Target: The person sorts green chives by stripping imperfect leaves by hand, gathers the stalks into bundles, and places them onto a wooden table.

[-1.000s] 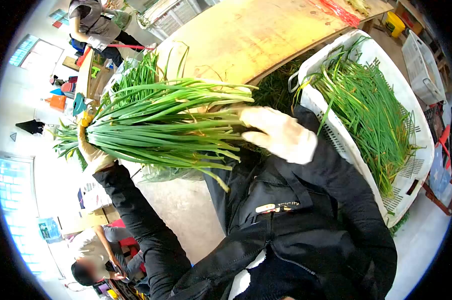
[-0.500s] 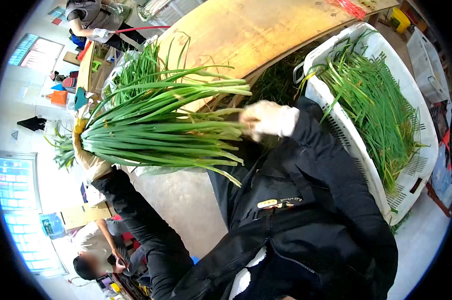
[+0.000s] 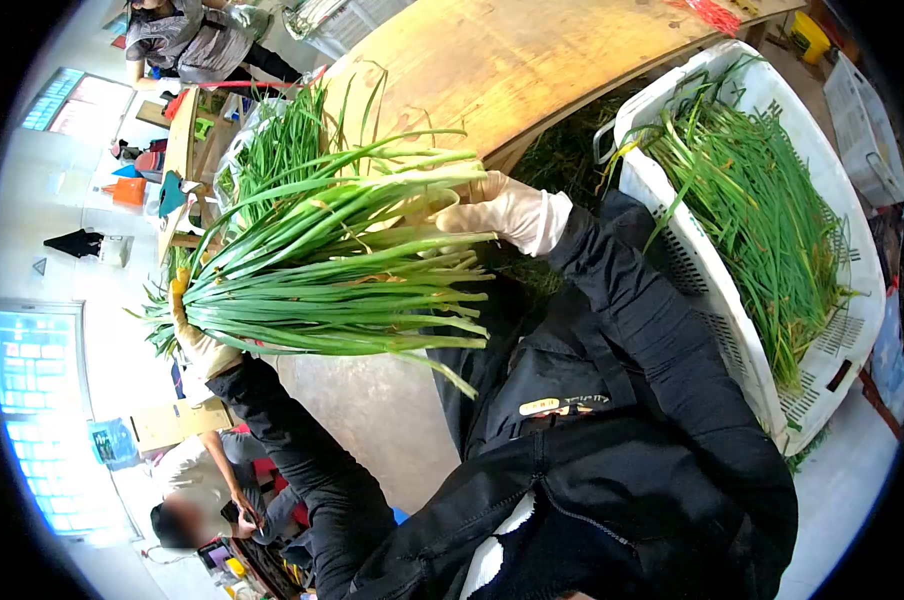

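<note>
A large bunch of green onions (image 3: 322, 290) lies sideways in the air before me, green leaves toward the left and pale stem ends toward the right. My left hand (image 3: 188, 325), in a pale glove with yellowed fingers, is wrapped round the leafy end. At the stem ends, my right hand (image 3: 507, 212), also gloved, has its fingers closed on some upper stems; the fingertips are partly hidden among them. Behind the bunch, more loose greens (image 3: 282, 150) sit in a clear plastic bag.
A wooden table (image 3: 442, 70) stands ahead, red string (image 3: 707, 14) on its far end. To my right is a white plastic basket (image 3: 662, 195) of loose green leaves (image 3: 752, 220). One person (image 3: 197, 45) stands at upper left; another (image 3: 212, 475) sits at lower left.
My right hand has moved left and slightly up, from beside the stem ends to in among the upper stems. My left hand and the bunch have shifted slightly right and down.
</note>
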Demonstrator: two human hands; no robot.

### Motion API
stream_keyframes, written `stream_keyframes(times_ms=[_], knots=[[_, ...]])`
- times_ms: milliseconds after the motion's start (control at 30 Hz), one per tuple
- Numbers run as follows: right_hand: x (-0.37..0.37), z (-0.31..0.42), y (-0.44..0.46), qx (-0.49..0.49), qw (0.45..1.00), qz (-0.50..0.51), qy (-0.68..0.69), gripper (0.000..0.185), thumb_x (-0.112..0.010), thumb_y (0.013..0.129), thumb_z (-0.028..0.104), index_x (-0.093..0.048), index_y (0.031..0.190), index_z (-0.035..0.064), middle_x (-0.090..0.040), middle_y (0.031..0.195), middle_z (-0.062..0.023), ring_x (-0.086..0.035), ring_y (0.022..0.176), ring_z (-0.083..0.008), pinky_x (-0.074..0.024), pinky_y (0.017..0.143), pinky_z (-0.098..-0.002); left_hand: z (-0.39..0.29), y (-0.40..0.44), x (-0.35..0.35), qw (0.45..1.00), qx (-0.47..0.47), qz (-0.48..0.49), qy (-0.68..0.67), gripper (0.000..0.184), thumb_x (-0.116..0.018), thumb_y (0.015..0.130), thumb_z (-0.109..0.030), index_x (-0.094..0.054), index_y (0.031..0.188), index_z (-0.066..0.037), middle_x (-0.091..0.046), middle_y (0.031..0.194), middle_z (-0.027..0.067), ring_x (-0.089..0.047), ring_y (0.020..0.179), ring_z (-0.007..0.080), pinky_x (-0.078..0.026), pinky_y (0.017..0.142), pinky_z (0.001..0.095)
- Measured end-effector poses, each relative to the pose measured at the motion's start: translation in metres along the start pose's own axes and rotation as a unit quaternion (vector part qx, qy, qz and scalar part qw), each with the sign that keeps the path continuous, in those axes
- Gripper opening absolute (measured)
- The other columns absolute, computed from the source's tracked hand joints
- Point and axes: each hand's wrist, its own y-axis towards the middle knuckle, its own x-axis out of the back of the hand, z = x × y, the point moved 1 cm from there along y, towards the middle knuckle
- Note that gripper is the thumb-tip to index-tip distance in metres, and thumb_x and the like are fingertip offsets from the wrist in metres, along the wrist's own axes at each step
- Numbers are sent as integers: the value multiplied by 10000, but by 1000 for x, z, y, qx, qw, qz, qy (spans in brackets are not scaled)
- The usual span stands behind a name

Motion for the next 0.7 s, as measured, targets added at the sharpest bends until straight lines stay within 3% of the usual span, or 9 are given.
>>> stream_keyframes(times_ms=[67,167,233,333,467,500,567,633,700], knots=[[-2,-10,0,-36,996,-54,54,168,-575,793,149,-589,906,26,-610,780,-42,-570,639,-126,-462,563,-244,-1,-9,-9,1000,1,-9,-10,283,-501,818,-222,-540,1021,-28,-539,1059,175,-542,903,273,-440,797,405],[8,-21,-15,-41,984,-50,164,187,-569,791,156,-567,890,-3,-607,779,-74,-574,593,-136,-424,491,-218,-7,-15,-6,1000,15,7,-4,260,-514,810,-205,-549,999,-29,-535,1069,173,-538,911,274,-437,801,400],[15,-34,-16,-74,991,49,104,219,-527,827,226,-557,917,29,-594,735,-44,-530,547,-99,-408,479,-189,-2,-19,-8,1000,9,6,-14,248,-524,804,-191,-555,990,-31,-538,1067,171,-539,910,279,-437,799,395],[0,-26,-21,-136,987,76,42,419,-594,773,302,-480,1089,51,-599,831,-49,-546,675,-86,-417,542,-192,3,-15,8,999,16,-12,-43,255,-528,800,-200,-555,987,-29,-551,1045,163,-540,908,280,-435,802,399],[3,-40,-13,-42,995,72,-53,508,-620,753,266,-432,1162,31,-591,971,-63,-555,808,-132,-443,680,-243,7,-15,13,998,0,-68,-13,286,-529,799,-242,-554,993,-33,-558,1031,154,-543,908,277,-440,804,412],[2,-36,-14,-46,993,72,79,404,-606,769,255,-501,1097,44,-598,848,-69,-539,729,-88,-430,635,-210,6,-18,12,999,7,-43,-8,282,-526,802,-239,-555,991,-31,-559,1029,151,-546,906,275,-442,803,413],[-11,-24,-17,-29,998,8,-56,334,-577,794,203,-513,1065,20,-597,850,-81,-537,738,-87,-433,668,-211,4,-21,14,1000,12,-23,-2,278,-523,805,-236,-556,989,-30,-560,1027,149,-549,905,273,-444,801,415],[-19,-37,-10,158,975,-54,-147,198,-534,810,85,-545,999,29,-605,871,-25,-534,759,-107,-438,655,-231,2,-22,17,1000,-1,-2,-14,267,-512,814,-226,-560,986,-27,-559,1028,153,-551,908,272,-447,796,418],[-9,-44,-17,113,954,-54,-272,152,-497,824,108,-558,946,41,-607,835,-26,-550,749,-148,-440,652,-240,1,-30,4,999,6,9,-34,255,-509,816,-212,-564,981,-25,-557,1030,163,-546,922,277,-443,806,418]])
